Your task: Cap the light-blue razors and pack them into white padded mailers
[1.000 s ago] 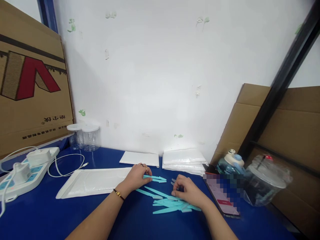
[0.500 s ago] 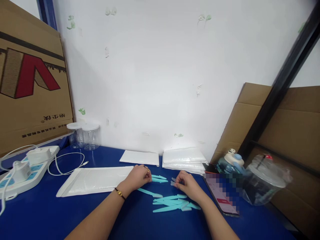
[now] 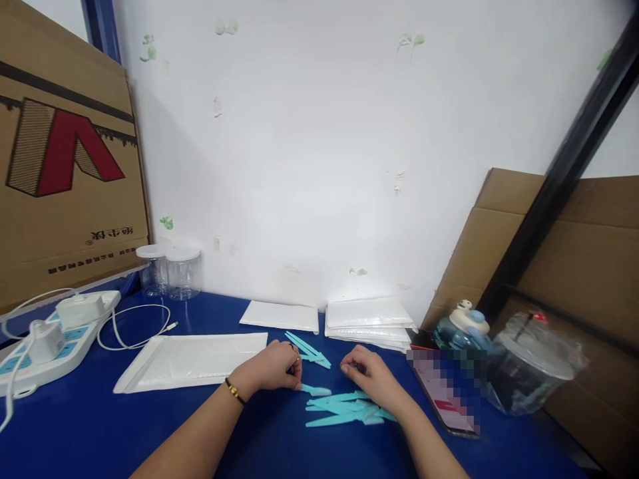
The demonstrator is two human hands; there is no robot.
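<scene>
Turquoise eyebrow razors lie on the blue table. My left hand (image 3: 277, 366) is closed with its fingertips on the handle end of a single eyebrow razor (image 3: 317, 391), whose pale tip points right. Just above it, a small fanned group of razors (image 3: 310, 350) rests by my left knuckles. A larger pile of razors (image 3: 339, 416) lies nearer to me, below my right hand (image 3: 369, 372). The right fingers are curled in a pinch above the table, and what they hold, if anything, cannot be made out.
A white bubble mailer (image 3: 194, 359) lies left, with another mailer (image 3: 279, 315) and a mailer stack (image 3: 369, 319) by the wall. A phone (image 3: 444, 392) and a bagged cup (image 3: 532, 366) stand right. A power strip (image 3: 80, 346), cable and clear jars (image 3: 183, 274) are left.
My left hand has left the upper razors, now fanned out, and come down onto the single razor. The pale translucent pieces at my right fingertips no longer show.
</scene>
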